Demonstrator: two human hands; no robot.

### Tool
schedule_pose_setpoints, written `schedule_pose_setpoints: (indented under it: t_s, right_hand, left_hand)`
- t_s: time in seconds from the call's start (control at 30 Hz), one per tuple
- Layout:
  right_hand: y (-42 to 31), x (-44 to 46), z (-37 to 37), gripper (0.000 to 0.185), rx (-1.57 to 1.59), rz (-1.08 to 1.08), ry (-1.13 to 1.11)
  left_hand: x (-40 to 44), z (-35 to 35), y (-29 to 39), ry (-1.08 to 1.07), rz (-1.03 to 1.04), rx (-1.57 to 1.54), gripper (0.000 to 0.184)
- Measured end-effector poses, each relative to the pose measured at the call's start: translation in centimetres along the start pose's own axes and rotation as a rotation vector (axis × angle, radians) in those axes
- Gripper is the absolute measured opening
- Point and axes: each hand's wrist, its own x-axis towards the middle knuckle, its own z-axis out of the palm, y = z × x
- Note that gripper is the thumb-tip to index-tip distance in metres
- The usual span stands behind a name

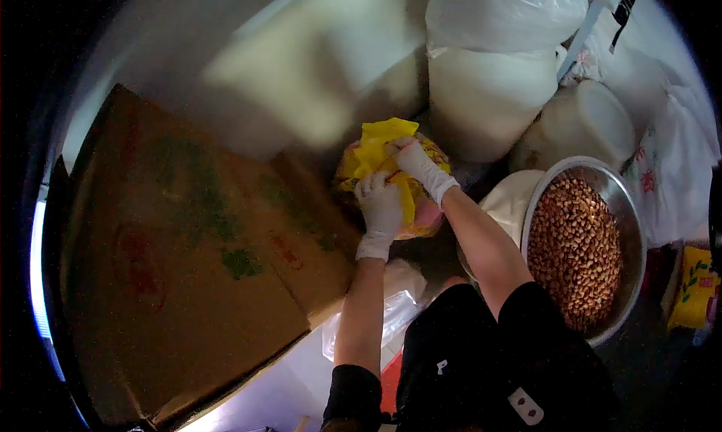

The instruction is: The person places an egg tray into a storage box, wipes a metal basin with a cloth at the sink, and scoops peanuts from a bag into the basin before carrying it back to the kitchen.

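Note:
A crumpled yellow plastic bag [368, 161] with pink and multicoloured patches stands on the floor in front of me. My right hand [421, 166], in a white glove, has its fingers closed on the bag's upper edge. Lower and to the left, my left hand [380, 204], gloved the same way, is curled against the near side of the bag, with a fold of yellow plastic by its fingertips. What the bag contains is hidden. To the right of my right forearm, a metal basin [641, 270] holds a heap of small reddish-brown nuts or beans [575, 255].
A large cardboard box [188, 259] fills the left side. Behind the bag stand a big white plastic-covered container [489, 93] and a tipped pale bucket [594, 124]. A white sack [669, 169] and a yellow packet [692, 288] lie at right. Clear plastic [395, 304] sits below my left wrist.

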Motion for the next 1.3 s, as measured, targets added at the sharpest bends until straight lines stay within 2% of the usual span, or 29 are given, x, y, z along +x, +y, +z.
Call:
schedule_pose_setpoints:
  t_s: [0.03, 0.13, 0.23, 0.33, 0.37, 0.43, 0.53, 0.63, 0.73, 0.83, 0.87, 0.93, 1.03, 1.07, 1.13, 1.23, 1.3]
  right_hand:
    - [0.6, -0.2, 0.2, 0.027, 0.102, 0.014, -0.011]
    - [1.7, -0.3, 1.6, 0.027, 0.194, 0.103, 0.126]
    - [0.1, -1.2, 1.2, 0.018, 0.178, 0.166, 0.137]
    - [0.6, -0.2, 0.9, 0.016, -0.514, -0.046, -0.014]
    - [1.5, 0.1, 1.1, 0.016, -0.529, -0.101, -0.026]
    - [3.2, 0.8, 1.3, 0.018, -0.568, -0.212, -0.047]
    - [1.2, -0.9, -0.4, 0.019, -0.598, -0.352, -0.033]
    - [1.7, -0.5, -0.4, 0.019, -0.817, -0.254, -0.203]
    - [2.3, -0.4, -0.3, 0.016, -0.853, -0.280, -0.194]
    - [2.4, -1.1, 0.2, 0.014, -0.707, -0.321, -0.013]
    - [2.7, -1.9, 0.6, 0.015, -0.610, -0.266, 0.088]
    - [2.9, -3.9, 1.7, 0.016, -0.419, -0.158, 0.300]
    - [1.1, -7.0, 2.4, 0.019, -0.469, 0.017, 0.283]
    - [0.9, -8.1, 2.6, 0.020, -0.434, -0.078, 0.274]
    - [0.4, -9.2, 2.3, 0.023, -0.372, -0.273, 0.266]
    - [0.0, -8.8, 2.7, 0.027, 1.308, 0.234, -0.008]
    - [0.0, -9.2, 2.1, 0.028, 1.616, 0.127, -0.302]
  left_hand:
    - [0.2, 0.0, -0.1, 0.130, 0.030, -0.060, 0.013]
    - [0.4, 0.5, 1.4, 0.071, -0.730, -0.876, 0.018]
    - [0.3, 2.7, -1.6, 0.386, -0.978, -1.306, 0.022]
    - [0.2, 2.3, -1.4, 0.168, -0.744, -0.886, 0.025]
    - [-0.1, 2.6, -1.8, 0.164, -0.804, -0.979, 0.022]
    - [-0.9, 3.1, -2.2, 0.155, -0.836, -0.976, 0.022]
    - [-1.7, 2.6, -2.3, 0.117, -0.857, -0.921, 0.023]
    - [-2.3, 3.0, -2.6, 0.122, -0.839, -0.878, 0.025]
    - [-2.8, 3.6, -2.9, 0.123, -0.892, -0.959, 0.027]
    - [-2.7, 2.2, -2.3, 0.153, -0.950, -0.973, 0.029]
    - [-2.5, 1.0, -1.4, 0.165, -0.965, -0.963, 0.030]
    - [-2.1, -1.4, -0.3, 0.147, -0.743, -0.791, 0.019]
    - [-2.2, -2.5, 0.4, 0.165, -0.330, -0.459, 0.013]
    - [-2.4, -3.0, 0.6, 0.173, -0.180, -0.330, 0.012]
    - [-2.6, -3.4, 2.8, 0.036, -0.214, -0.315, 0.010]
    - [-2.1, -3.7, 5.3, -0.095, -0.146, -0.275, 0.006]
    - [-1.5, -3.8, 5.6, -0.081, -0.088, -0.264, 0.006]
